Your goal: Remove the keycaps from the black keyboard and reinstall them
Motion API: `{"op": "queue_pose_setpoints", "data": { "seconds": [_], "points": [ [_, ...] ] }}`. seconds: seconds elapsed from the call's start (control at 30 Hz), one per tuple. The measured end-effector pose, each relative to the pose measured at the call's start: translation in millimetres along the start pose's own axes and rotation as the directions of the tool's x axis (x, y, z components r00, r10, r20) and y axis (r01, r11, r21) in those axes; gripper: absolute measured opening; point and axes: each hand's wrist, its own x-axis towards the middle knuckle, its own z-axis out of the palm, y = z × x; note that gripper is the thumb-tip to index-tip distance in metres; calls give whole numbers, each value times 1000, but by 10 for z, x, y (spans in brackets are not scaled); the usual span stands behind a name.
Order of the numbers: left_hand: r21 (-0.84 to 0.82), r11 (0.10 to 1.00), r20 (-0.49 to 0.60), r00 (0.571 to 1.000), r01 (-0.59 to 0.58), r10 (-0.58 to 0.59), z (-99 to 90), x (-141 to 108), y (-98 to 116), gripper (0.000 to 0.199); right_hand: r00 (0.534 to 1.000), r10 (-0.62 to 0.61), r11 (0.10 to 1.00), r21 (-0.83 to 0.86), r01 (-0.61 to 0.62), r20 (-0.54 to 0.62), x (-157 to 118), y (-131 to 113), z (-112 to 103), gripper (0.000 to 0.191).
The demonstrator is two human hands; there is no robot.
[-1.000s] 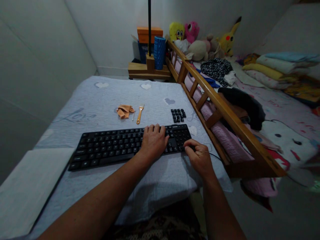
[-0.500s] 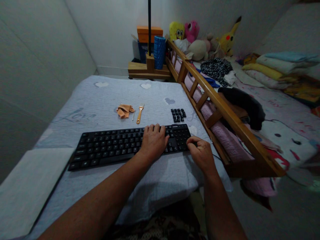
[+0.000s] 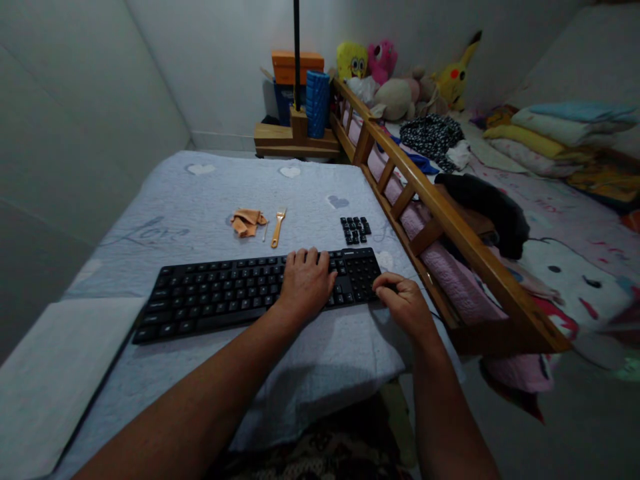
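The keyboard [image 3: 217,287] lies along the near edge of the surface [image 3: 240,183], its number pad [image 3: 363,270] toward the right edge. The left hand [image 3: 306,283] rests palm down on the keyboard, fingers slightly spread and thumb apart; this seems a sound brace, best kept flat with light, even weight so the board does not slide. The right hand [image 3: 403,301] is at the number pad's right end, thumb and forefinger tips pressed together; whether anything small is between them I cannot tell. For such fine work, a straight, unhurried pull or push looks safer than a sideways twist, with the wrist low and clear of the cord [image 3: 437,315].

Near the right edge, loose keycaps [image 3: 355,230] lie in tidy rows beyond the number pad; keeping that order should help. The cloth [image 3: 247,222], swab [image 3: 265,231] and brush [image 3: 277,232] lie beyond the keyboard, well in from the edges, within easy reach.
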Motion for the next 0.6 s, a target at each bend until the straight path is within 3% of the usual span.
{"op": "queue_pose_setpoints", "data": {
  "seconds": [0.37, 0.6],
  "points": [
    [1, 1000, 3, 1000, 7, -7, 22, 0, 3, 33, 995, 56, 997, -65, -50, 88, 190, -80, 50, 14],
    [-10, 1000, 6, 1000, 12, -12, 9, -1, 6, 33, 988, -19, 996, -85, 32, 151, 182, -81, 9, 13]
  ]
}}
